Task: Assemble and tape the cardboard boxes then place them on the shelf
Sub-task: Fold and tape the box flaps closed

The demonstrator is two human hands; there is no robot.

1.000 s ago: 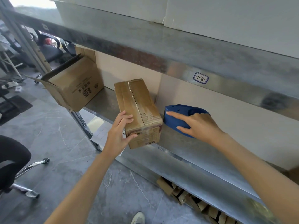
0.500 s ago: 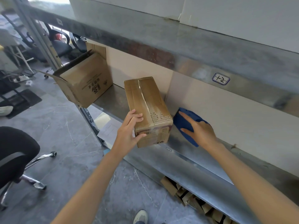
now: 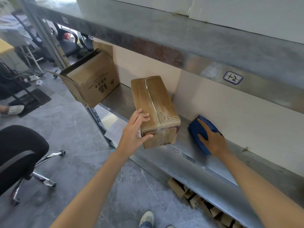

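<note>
Nearest to the camera, a shoe (image 3: 147, 218) stands on the grey floor, and an office chair (image 3: 19, 153) is at the left. Both forearms reach forward to the metal shelf (image 3: 197, 163). The left hand (image 3: 136, 129) grips the near left corner of the taped box (image 3: 156, 111), with the fingers over the top edge and the thumb on the front face. The box sits on the shelf with its near end at the front edge, and its long side runs toward the back wall. Shiny tape runs along the top seam and down the front. The box looks light and probably empty, because one hand at a corner is enough to steady it. Cardboard is stiff at edges and corners but gives way in the middle of a panel, and the tape is smooth and perhaps slippery. A better hold is therefore at the corners, or with one palm on each side, and not on the taped seam. The right hand (image 3: 212, 140) lies on the blue dispenser (image 3: 199, 129) to the right of the box. Its forefinger and thumb are stretched out flat and do not close around it. The dispenser rests on the shelf near the back wall. Farther left, an open box (image 3: 92, 81) hangs over the shelf end. Above, the upper shelf carries a label (image 3: 232, 77).
</note>
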